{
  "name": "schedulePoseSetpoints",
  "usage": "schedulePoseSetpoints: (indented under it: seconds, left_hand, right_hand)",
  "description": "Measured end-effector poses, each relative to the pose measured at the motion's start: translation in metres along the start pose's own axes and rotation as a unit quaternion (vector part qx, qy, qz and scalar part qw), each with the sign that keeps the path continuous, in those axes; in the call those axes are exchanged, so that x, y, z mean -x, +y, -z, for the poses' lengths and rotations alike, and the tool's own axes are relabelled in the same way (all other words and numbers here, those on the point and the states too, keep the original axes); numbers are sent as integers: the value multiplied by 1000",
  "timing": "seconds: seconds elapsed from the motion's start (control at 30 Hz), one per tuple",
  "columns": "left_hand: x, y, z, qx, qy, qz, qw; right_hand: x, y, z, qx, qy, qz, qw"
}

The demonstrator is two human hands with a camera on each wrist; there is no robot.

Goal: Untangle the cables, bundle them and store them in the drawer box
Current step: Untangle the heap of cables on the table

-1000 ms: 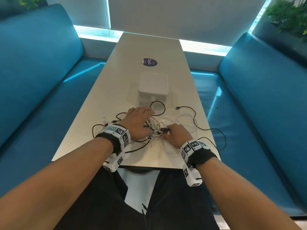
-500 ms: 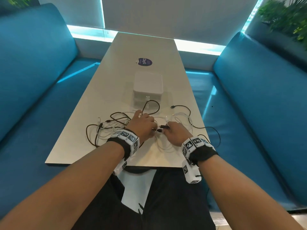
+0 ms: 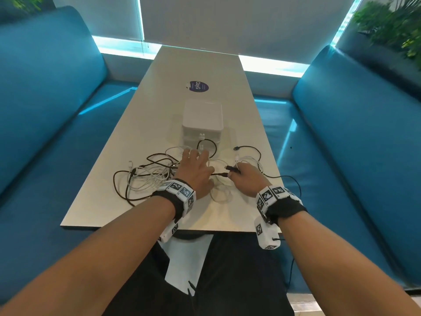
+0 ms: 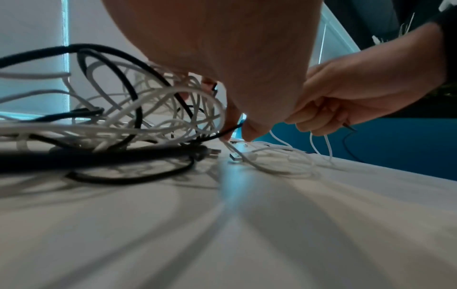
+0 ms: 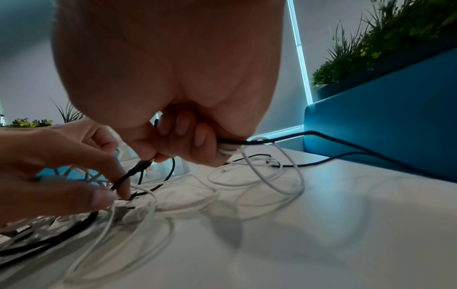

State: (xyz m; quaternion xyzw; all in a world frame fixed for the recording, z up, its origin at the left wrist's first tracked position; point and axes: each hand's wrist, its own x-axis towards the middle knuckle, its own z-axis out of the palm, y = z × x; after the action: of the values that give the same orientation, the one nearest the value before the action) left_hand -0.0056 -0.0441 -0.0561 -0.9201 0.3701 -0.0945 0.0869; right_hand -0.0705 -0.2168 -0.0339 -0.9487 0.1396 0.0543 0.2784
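Observation:
A tangle of white and black cables [image 3: 148, 176] lies on the near part of the white table [image 3: 239, 215]. My left hand [image 3: 197, 169] rests on the tangle's right side, its fingers spread toward the drawer box. In the right wrist view its thumb and forefinger [image 5: 118, 176] pinch a black cable [image 5: 133, 172]. My right hand [image 3: 246, 179] pinches the plug end of that black cable [image 3: 219, 174], which runs in a short line between both hands. Its curled fingers [image 5: 200, 136] also hold a white loop. The closed white drawer box [image 3: 202, 122] stands just behind the cables.
Loose white loops [image 3: 248, 160] and a black lead [image 3: 293, 181] trail to the table's right edge and over it. Blue benches [image 3: 364, 144] flank the table. A round dark sticker [image 3: 197, 86] lies beyond the box. Plants [image 3: 391, 26] stand at back right.
The hands have drawn slightly apart, and a short stretch of black cable now shows between them. The tangle has spread out to the left of my left hand.

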Motion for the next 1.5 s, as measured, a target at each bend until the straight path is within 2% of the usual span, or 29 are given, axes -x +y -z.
schedulePoseSetpoints:
  seconds: [0.2,0.33,0.53,0.67,0.93,1.1,1.27,1.4,1.5]
  left_hand:
    - [2,0,-3,-26,38,-76,996]
    - [-2,-1,-11,9,13,-137,990]
    - [-8,-2,-10,106,-3,-70,992]
    - [-11,-1,-11,142,2,-26,989]
    - [-10,2,-16,179,4,-5,984]
    - [-8,1,-16,201,-8,-9,979]
    - [-6,-2,-14,150,-29,-4,988]
    - [-4,-5,-14,142,-38,-6,989]
    - [-1,-6,-18,116,-25,6,993]
  right_hand:
    - [-2,4,0,-24,19,-9,999]
    - [-5,3,-1,-34,25,-17,999]
    - [-7,-1,-7,-75,47,-20,996]
    - [-3,-4,-14,-112,34,-10,993]
    - [-10,-9,-17,-187,66,6,980]
    - [-13,-10,-26,-115,49,13,992]
    - [-16,-11,-30,5,53,-11,999]
    - [-15,1,-24,10,86,-57,995]
    - [-15,8,-18,-25,139,-81,987]
